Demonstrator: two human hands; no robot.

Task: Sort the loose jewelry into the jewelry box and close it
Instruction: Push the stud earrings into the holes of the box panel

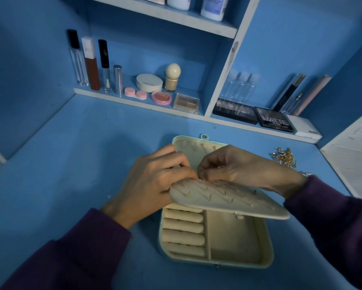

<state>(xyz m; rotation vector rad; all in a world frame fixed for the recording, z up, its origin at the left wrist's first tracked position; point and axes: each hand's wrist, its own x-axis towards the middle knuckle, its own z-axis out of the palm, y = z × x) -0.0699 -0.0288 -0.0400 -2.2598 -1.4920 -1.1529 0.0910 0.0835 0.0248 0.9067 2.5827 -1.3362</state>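
Jewelry box (267, 249) lies open on the desk (71, 164). Left grip (153, 181) pinches the raised earring panel (228, 198), steadying it; right grip (245, 166) pinches a tiny piece (200, 177) at its top edge, likely pinning it. Loose jewelry (284, 156) waits beside the box.

Count of the things on the worktop (71, 164) and shelf (96, 94)
One jewelry box (266, 243), one earring panel (228, 197) and one heap of loose jewelry (284, 158) are seen on the worktop; five ring rolls (184, 228) are counted inside the box. On the shelf, four upright tubes (91, 63), three clear bottles (241, 86) and two dark palettes (234, 114) are counted.
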